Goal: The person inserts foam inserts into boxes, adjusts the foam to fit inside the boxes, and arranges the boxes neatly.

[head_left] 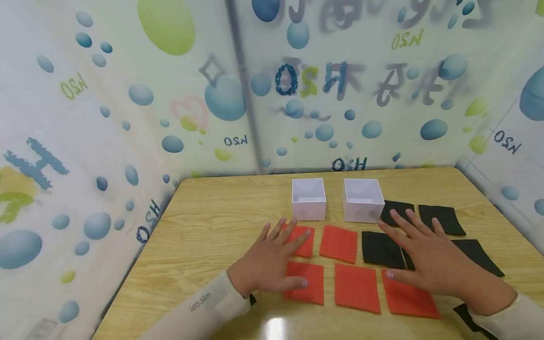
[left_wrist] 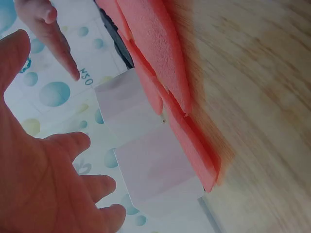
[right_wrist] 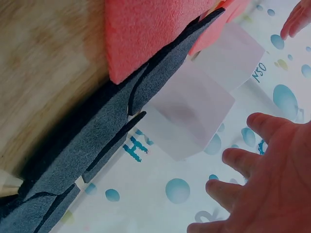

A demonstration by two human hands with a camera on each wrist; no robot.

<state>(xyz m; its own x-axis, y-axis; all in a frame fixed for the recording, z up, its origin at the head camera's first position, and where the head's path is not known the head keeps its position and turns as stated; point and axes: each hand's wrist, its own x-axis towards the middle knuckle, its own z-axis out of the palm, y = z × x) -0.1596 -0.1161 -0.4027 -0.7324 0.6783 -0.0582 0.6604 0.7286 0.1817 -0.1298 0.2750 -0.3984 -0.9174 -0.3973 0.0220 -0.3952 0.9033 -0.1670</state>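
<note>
Several red felt squares lie flat on the wooden table, with several black felt squares at their right. My left hand hovers over the leftmost red squares, fingers spread and nothing held. Over the black squares and the rightmost red one, my right hand is likewise spread and holds nothing. Both wrist views show the left palm and the right palm raised off the felt. Each hand hides parts of the squares beneath it.
Two white open-topped boxes, a left one and a right one, stand side by side behind the felt. A printed curtain borders the table at the back and sides. Bits of black show beside both sleeves.
</note>
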